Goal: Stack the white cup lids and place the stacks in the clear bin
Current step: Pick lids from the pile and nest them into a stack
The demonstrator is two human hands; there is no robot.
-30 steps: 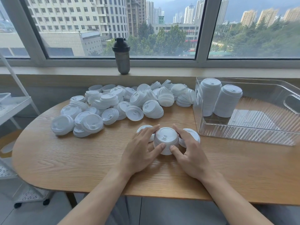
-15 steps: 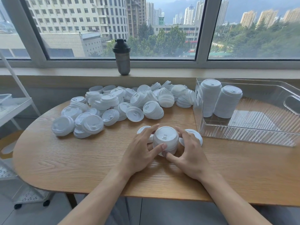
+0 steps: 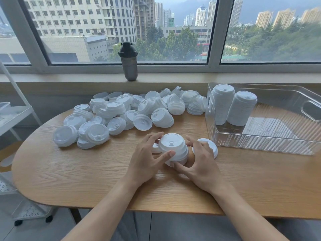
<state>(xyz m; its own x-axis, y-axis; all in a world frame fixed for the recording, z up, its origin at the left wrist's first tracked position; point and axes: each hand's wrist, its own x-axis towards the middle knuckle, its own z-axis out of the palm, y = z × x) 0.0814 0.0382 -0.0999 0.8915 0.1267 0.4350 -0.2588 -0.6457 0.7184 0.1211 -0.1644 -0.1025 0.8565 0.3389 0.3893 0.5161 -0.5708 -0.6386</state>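
Both your hands pinch the short lid stack near the table's front edge; clear bin lies rightward, nearer your right hand than your left hand.

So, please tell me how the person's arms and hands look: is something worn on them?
Both forearms are bare up to the bottom edge of the picture, with no sleeves in view. The left hand and the right hand wear no gloves, and no rings, watch or bracelet show. The fingernails are short.
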